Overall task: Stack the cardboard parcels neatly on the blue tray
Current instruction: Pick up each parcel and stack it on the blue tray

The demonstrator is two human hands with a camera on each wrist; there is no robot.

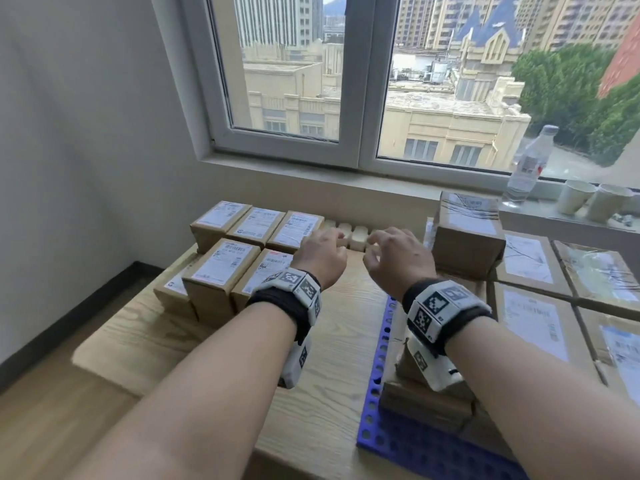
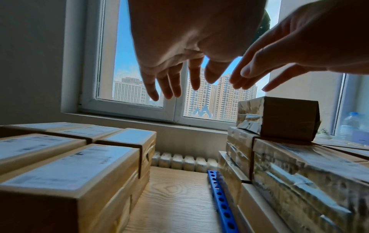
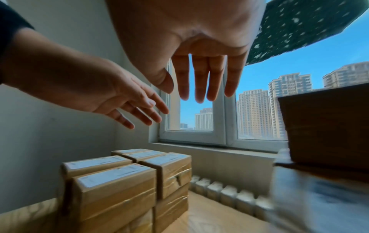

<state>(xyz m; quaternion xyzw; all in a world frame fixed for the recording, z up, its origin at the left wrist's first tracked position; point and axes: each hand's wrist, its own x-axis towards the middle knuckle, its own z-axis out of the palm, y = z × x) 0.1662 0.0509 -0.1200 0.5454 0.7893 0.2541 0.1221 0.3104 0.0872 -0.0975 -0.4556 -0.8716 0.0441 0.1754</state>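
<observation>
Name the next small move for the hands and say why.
Probably swing both hands left and grip a top parcel of the unstacked group. Left hand and right hand hover open, holding nothing, between that group and the stack on the blue tray.

My wooden table (image 1: 332,344) carries a blue tray (image 1: 381,362) with parcels stacked on it (image 1: 533,317). Left of the tray, across bare wood, sits a block of small labelled boxes (image 1: 221,271).

bare forearms; each wrist wears a black strap (image 1: 446,306) with white square-coded marker blocks (image 1: 298,282).
</observation>
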